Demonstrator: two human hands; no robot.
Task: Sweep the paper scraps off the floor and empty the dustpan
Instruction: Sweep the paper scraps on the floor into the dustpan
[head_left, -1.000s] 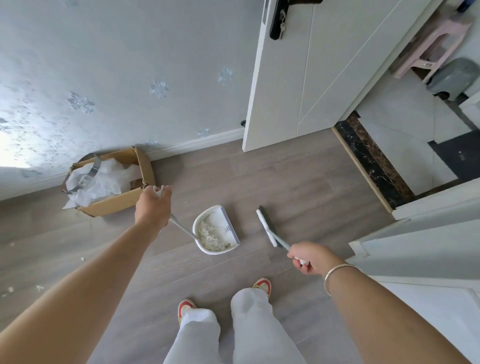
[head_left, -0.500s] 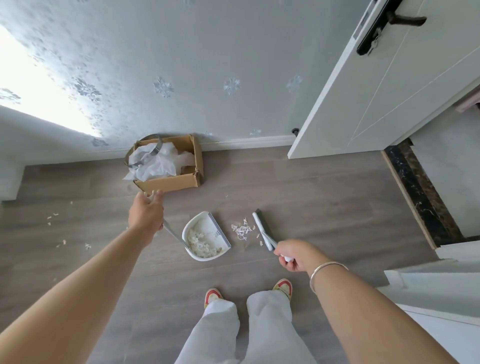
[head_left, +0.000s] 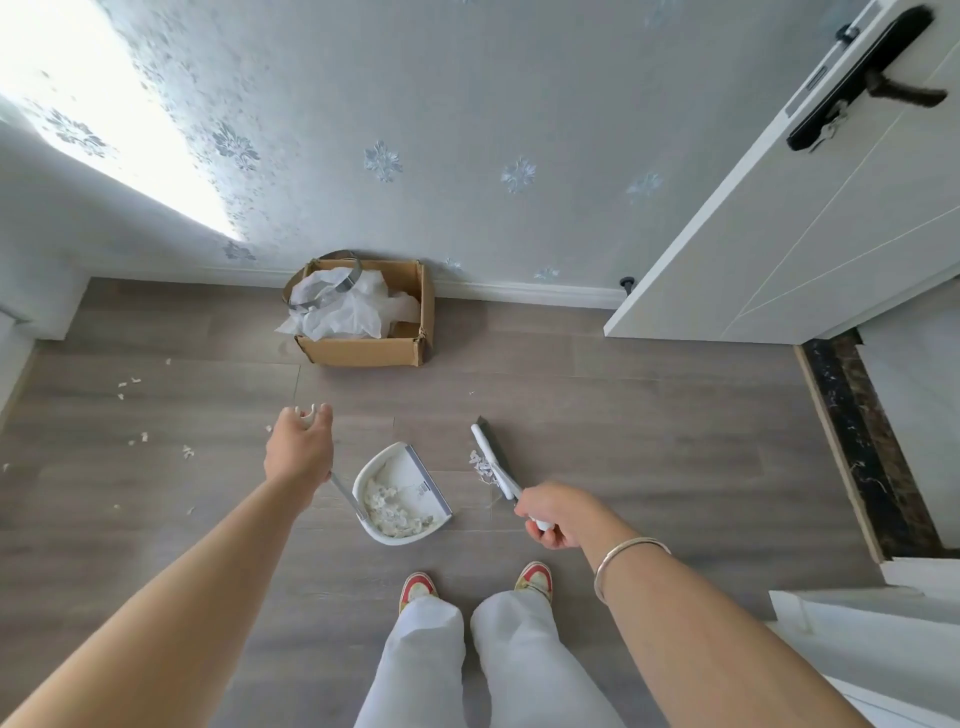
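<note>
I have my right hand (head_left: 550, 514) wrapped round the handle of the brush (head_left: 492, 451), fingers closed tight on it. My left hand (head_left: 298, 449) is curled round the top of the long handle (head_left: 344, 489) of the dustpan (head_left: 401, 469).

What the next stroke depends on is a small heap of scraps (head_left: 479, 470). It lies between the dustpan's open lip and the brush, touching the bristles on the dustpan side. The brush head runs roughly parallel to that lip, so I judge a short sideways pull toward the dustpan would carry the heap in. My right hand is the nearer one.

The dustpan already holds a pale, crumpled pile of paper bits (head_left: 389, 512) at its closed end. Beyond the dustpan, against the wall, is a cardboard box (head_left: 363, 353) with white wrapping inside. More loose scraps (head_left: 187, 451) lie well to the left of the dustpan, beyond my left hand.
</note>
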